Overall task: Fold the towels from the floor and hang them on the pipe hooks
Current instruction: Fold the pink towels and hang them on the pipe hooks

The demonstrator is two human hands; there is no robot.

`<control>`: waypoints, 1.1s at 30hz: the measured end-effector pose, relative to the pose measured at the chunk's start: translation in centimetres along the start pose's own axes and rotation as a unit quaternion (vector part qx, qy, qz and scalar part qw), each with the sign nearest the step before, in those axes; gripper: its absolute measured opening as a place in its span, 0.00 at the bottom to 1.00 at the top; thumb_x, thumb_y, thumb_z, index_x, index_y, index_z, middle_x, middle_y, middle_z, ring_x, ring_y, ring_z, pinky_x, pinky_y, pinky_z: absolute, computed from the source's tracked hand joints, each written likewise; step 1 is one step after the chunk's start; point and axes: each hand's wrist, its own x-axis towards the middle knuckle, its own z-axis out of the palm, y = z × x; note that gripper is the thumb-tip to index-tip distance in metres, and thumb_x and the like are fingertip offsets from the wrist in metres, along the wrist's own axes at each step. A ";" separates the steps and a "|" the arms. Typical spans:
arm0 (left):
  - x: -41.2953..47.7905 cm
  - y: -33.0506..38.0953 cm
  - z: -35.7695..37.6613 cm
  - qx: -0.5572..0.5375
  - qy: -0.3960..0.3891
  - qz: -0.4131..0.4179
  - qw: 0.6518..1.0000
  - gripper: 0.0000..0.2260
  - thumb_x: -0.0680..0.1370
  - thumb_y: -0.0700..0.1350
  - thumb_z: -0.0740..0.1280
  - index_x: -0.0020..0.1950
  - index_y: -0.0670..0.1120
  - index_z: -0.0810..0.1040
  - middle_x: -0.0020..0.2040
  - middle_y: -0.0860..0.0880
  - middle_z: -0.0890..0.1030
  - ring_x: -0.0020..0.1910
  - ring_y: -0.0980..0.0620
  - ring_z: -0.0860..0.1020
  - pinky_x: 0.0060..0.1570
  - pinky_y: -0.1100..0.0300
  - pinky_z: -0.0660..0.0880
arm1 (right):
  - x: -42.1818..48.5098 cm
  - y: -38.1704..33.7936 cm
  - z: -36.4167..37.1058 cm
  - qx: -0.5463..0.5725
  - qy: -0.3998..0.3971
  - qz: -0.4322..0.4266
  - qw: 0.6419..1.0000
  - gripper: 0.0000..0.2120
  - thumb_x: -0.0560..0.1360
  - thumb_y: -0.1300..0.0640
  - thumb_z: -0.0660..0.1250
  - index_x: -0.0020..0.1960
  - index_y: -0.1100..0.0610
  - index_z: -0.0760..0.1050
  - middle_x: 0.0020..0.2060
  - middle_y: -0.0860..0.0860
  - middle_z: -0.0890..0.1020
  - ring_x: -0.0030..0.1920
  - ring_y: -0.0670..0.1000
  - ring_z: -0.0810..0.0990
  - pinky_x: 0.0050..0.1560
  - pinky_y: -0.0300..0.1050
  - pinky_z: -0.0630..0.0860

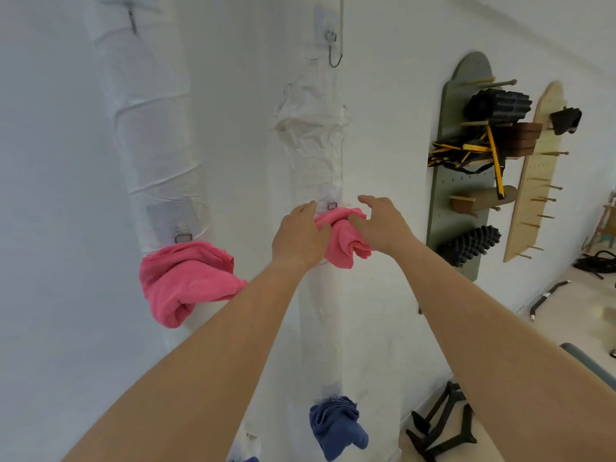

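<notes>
Both arms out toward the right pipe (320, 311), wrapped in white. Left hand (301, 236) and right hand (383, 228) on either side of a bunched pink towel (345, 235), right under a metal hook (331, 205) stuck to the pipe. Left fingers (305, 208) together and curled over the towel's left edge, thumb pressed into the cloth. Right fingers (368, 200) spread and bent, thumb (358, 223) dug into the folds, clamped on the towel from the right. Towel crumpled, lower folds drooping below the hands. Whether it is already caught on the hook, cannot tell.

Over on the left pipe (160, 135), a second pink towel (185, 281) hanging from its own hook (182, 237), sagging in a loose bundle. Lower down the right pipe, a blue towel (335, 428) hanging bunched. Higher up the right pipe, one more hook (333, 50), bare.

Off to the right on the wall, a green pegboard (456, 195) loaded with black foam rollers and yellow-black straps, and beside it a pale wooden pegboard (533, 181). Dark metal stands (436, 428) on the floor at bottom right.
</notes>
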 end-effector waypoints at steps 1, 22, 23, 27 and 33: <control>-0.5 0.2 -0.7 0.000 -0.006 -0.003 1.000 0.19 0.81 0.48 0.61 0.70 0.43 0.71 0.69 0.45 0.74 0.68 0.44 0.72 0.60 0.52 0.70 | -0.7 -0.7 -0.3 -0.020 -0.010 -0.001 1.000 0.29 0.77 0.49 0.61 0.77 0.50 0.63 0.74 0.54 0.66 0.70 0.58 0.70 0.66 0.54 0.71; -27.7 -19.6 -31.4 0.181 0.019 -0.056 0.982 0.24 0.81 0.53 0.62 0.76 0.48 0.67 0.74 0.48 0.70 0.72 0.45 0.69 0.66 0.47 0.71 | -27.3 -31.0 14.4 -0.153 -0.096 -0.160 0.970 0.27 0.77 0.50 0.64 0.74 0.54 0.66 0.69 0.59 0.69 0.67 0.61 0.72 0.65 0.55 0.72; -30.3 -21.7 -33.1 0.192 0.017 -0.079 0.978 0.24 0.81 0.53 0.61 0.76 0.48 0.67 0.74 0.48 0.70 0.71 0.45 0.69 0.66 0.48 0.71 | -29.5 -33.2 16.6 -0.151 -0.115 -0.178 0.966 0.27 0.77 0.49 0.64 0.75 0.53 0.65 0.70 0.58 0.68 0.68 0.60 0.71 0.65 0.55 0.72; -40.7 -29.6 -38.7 0.217 -0.012 -0.182 0.959 0.25 0.81 0.52 0.61 0.77 0.48 0.66 0.74 0.47 0.69 0.70 0.45 0.71 0.65 0.47 0.72 | -38.1 -41.5 24.9 -0.144 -0.203 -0.259 0.933 0.26 0.79 0.48 0.63 0.76 0.51 0.64 0.72 0.54 0.66 0.70 0.57 0.68 0.63 0.55 0.73; -57.9 -39.4 -44.6 0.229 -0.023 -0.354 0.906 0.25 0.79 0.51 0.63 0.74 0.45 0.69 0.66 0.42 0.74 0.65 0.40 0.74 0.61 0.47 0.73 | -51.4 -50.1 36.2 -0.134 -0.331 -0.387 0.850 0.25 0.78 0.49 0.63 0.74 0.52 0.66 0.69 0.55 0.68 0.68 0.59 0.69 0.61 0.56 0.73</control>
